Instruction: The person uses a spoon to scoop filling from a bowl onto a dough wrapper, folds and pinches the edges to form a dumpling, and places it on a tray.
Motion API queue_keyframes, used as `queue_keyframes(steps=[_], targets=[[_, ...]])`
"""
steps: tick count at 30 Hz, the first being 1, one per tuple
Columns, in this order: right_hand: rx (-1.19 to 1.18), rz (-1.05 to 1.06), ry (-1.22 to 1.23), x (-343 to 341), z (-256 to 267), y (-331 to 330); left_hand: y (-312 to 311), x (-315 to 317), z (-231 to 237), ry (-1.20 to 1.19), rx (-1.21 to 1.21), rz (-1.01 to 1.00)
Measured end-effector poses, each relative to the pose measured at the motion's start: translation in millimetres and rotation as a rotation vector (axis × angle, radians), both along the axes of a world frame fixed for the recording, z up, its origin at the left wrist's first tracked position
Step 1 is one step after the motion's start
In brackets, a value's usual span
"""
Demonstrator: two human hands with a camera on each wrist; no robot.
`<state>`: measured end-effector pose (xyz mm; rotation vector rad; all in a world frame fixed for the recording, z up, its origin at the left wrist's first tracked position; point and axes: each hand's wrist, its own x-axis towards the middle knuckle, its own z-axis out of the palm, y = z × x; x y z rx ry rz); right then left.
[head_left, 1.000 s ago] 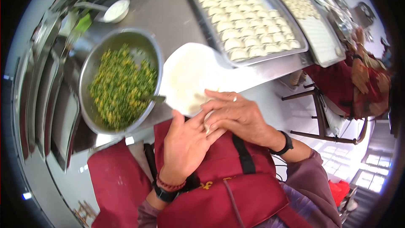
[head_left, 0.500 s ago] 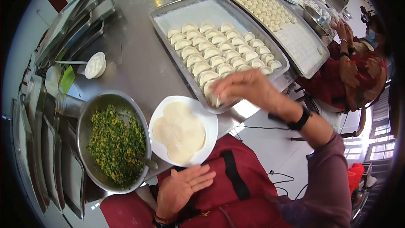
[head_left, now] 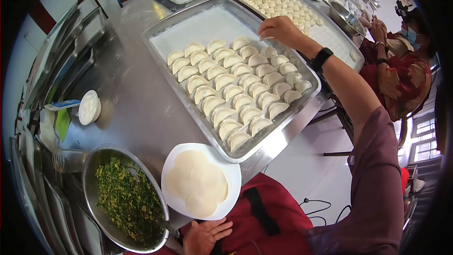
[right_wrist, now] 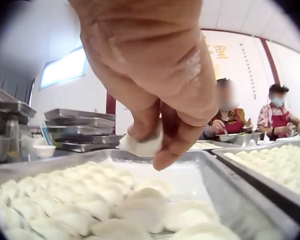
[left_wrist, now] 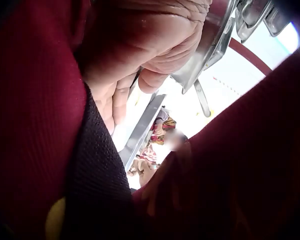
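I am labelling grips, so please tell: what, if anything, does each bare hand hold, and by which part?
The right hand pinches a pale, rounded dough dumpling by its upper part; the exact spot is hidden. The left hand holds nothing visible.

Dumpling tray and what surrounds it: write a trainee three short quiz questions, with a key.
1. Over the tray, what does the right hand pinch: (a) a spoon, (b) a dumpling, or (c) a cup?
2. True or false: the left hand is inside the metal bowl.
3. Fill in: the round wrappers lie on a white ____.

Key: 1. b. 2. False; it is outside. 3. plate.
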<state>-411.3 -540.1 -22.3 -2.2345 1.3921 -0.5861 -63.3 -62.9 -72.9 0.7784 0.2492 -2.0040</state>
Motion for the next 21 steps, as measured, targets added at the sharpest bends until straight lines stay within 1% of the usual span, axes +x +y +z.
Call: queue_keyframes(steps=[1, 4, 6, 7, 10, 12, 16, 21], targets=[[-0.006, 0.015, 0.010, -2, -5, -4, -3, 0, 2, -0.063, 0.024, -0.038], [-0.019, 0.063, 0.030, -2, -22, -15, -4, 3, -4, 0.003, -0.054, -0.004], [-0.025, 0.102, 0.031, -1, -29, -19, -6, 1, -1, -0.046, 0.005, 0.002], [-0.018, 0.106, 0.037, -1, -31, -21, -7, 0, -1, -0.071, 0.033, 0.006], [0.006, 0.123, 0.056, -3, -36, -21, -4, 3, -10, -0.005, -0.054, 0.018], [0.020, 0.139, 0.069, -5, -37, -21, -5, 2, -9, -0.042, -0.037, 0.007], [0.009, 0.155, 0.073, -5, -41, -16, 0, 4, -16, -0.048, -0.066, 0.002], [-0.038, 0.189, 0.029, -5, -45, -14, -4, 1, -10, -0.075, -0.068, -0.005]])
